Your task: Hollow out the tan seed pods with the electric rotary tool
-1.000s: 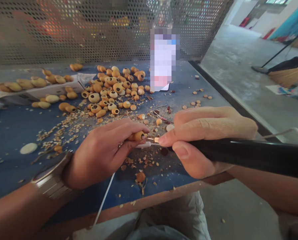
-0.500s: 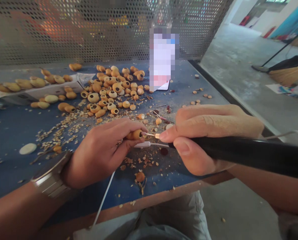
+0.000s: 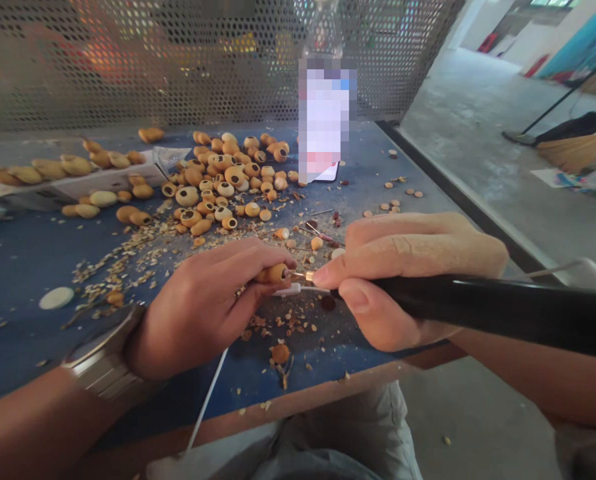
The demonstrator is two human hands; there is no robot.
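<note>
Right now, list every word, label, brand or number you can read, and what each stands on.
Nothing can be read.
Label on the bottle: pixelated, unreadable.
Watch: face too dark and small to read.
White carton: no legible print.

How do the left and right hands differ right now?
The left hand pinches a small tan bead, while the right hand grips a black rotary tool. The left hand wears a metal watch; no watch shows on the right hand. Both hands are held over the blue table, and meet where the tool's bit reaches the bead.
</note>
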